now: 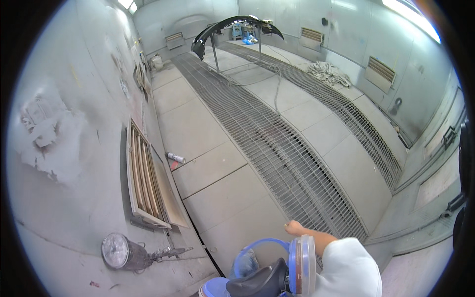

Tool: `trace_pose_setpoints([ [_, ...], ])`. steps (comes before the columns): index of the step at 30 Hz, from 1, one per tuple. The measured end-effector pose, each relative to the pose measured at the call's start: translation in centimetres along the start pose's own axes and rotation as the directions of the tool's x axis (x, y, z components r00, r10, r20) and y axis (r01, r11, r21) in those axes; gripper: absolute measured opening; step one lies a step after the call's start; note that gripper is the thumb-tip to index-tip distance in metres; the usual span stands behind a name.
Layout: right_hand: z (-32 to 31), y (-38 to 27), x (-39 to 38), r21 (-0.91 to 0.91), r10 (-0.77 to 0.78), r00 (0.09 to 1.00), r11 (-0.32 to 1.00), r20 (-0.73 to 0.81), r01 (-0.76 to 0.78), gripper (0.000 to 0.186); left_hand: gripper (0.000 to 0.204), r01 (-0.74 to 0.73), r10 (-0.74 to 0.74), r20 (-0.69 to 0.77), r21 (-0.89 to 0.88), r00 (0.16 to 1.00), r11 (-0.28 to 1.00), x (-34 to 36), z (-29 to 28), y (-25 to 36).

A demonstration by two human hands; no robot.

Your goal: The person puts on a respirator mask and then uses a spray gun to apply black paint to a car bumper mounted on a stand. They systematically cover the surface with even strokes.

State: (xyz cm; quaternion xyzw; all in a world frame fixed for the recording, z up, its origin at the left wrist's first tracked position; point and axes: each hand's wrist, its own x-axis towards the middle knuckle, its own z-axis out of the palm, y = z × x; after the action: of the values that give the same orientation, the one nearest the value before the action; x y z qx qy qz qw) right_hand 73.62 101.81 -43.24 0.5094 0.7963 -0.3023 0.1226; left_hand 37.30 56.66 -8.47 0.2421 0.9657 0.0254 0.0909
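Note:
My right hand [295, 227] reaches forward at the lower middle, past a white sleeve. Its fingers look curled closed; a tiny yellowish spot shows at their tips, too small to name. Beneath the hand lie the floor panels and the edge of a metal floor grating [302, 173]. A respirator mask [262, 279] with blue-rimmed filter cartridges and a blue strap fills the lower edge, close to the camera, and hides part of my right arm. My left hand is out of the picture.
A spray gun [163, 254] with a round cup hangs by the left wall, below a louvred vent [143, 178]. A spray can [176, 158] lies on the floor. Farther off, a black car bumper [232, 21] rests on a stand, with a hose and a crumpled sheet [328, 74] nearby.

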Motion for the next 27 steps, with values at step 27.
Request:
trace_pose_setpoints([
  [27,-44.7,-17.1,-7.1,0.732,-0.67,-0.344,0.676,0.658,0.085,0.058,0.045,0.111,-0.222,-0.042,-0.768,0.974,0.63,-16.6,-7.7,28.2],
])
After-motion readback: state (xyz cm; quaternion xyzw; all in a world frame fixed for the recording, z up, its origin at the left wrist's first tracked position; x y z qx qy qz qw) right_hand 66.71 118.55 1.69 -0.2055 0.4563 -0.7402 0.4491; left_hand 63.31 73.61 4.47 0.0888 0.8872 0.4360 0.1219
